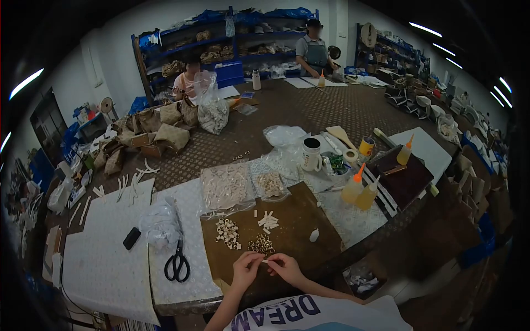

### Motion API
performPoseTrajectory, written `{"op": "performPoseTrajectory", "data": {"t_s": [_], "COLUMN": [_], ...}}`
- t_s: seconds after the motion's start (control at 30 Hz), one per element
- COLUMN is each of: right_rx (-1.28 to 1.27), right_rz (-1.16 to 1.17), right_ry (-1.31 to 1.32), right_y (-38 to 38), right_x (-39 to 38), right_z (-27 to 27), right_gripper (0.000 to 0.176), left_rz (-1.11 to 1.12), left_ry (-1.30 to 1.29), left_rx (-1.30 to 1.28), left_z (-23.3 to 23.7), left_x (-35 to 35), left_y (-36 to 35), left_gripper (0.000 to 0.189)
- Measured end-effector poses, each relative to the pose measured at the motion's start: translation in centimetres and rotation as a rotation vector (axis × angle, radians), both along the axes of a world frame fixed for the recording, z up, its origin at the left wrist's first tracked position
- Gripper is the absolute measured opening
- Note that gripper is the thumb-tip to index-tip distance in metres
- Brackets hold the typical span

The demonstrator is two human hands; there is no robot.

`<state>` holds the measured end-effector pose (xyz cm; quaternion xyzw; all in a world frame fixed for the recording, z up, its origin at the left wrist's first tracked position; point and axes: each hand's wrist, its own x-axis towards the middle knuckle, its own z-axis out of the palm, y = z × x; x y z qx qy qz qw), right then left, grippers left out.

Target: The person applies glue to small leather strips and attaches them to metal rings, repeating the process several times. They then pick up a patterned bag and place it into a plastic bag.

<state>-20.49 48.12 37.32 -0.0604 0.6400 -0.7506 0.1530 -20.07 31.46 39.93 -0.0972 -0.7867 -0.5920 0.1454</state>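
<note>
My left hand (248, 268) and my right hand (284, 267) meet at the near edge of a brown mat (298, 220). Between their fingertips is a small white strip (265, 261), pinched from both sides. Just beyond the fingers lies a heap of small metal rings (261, 244). To its left is a pile of small pale looped tabs (227, 233), some with metal showing. Loose white strips (268, 220) lie farther up the mat. A small white bottle or tip (314, 235) rests to the right.
Black-handled scissors (177, 267) and a black object (132, 238) lie left. Bags of pale pieces (227, 187) stand behind the mat. Glue bottles (353, 187), a mug (311, 154) and a dark board (402, 174) are right. Two people sit or stand across the table; handbags (171, 135) are piled far left.
</note>
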Motion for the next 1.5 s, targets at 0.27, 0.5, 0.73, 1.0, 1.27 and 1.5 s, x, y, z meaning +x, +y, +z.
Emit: {"op": "performPoseTrajectory", "data": {"t_s": [0.27,0.5,0.73,1.0,1.27,1.5], "right_rx": [0.037,-0.053,-0.427,-0.294,1.123,1.886], "right_rz": [0.044,0.098,0.206,-0.669,-0.415,0.118], "right_ry": [0.153,0.14,-0.017,0.627,0.623,0.666], "right_y": [0.3,0.7,5.8,26.9,38.9,35.0], "right_x": [1.3,1.5,1.3,-5.7,-28.0,-36.1], "right_z": [-0.2,1.2,3.4,13.7,12.5,10.6], "right_gripper": [0.009,0.011,0.014,0.021,0.032,0.027], "left_rz": [0.095,0.094,0.075,0.096,0.152,0.212], "left_ry": [0.016,-0.018,-0.13,-0.195,-0.204,-0.227], "left_rx": [-0.002,-0.042,0.088,0.011,0.045,0.099], "left_z": [-1.7,-1.7,-4.2,-3.6,-3.1,-2.6], "left_x": [-1.0,-1.1,-1.6,-2.1,-2.2,-2.3], "left_y": [-0.4,0.0,-0.7,0.1,0.5,0.6], "left_gripper": [0.011,0.011,0.012,0.012,0.007,0.005]}}
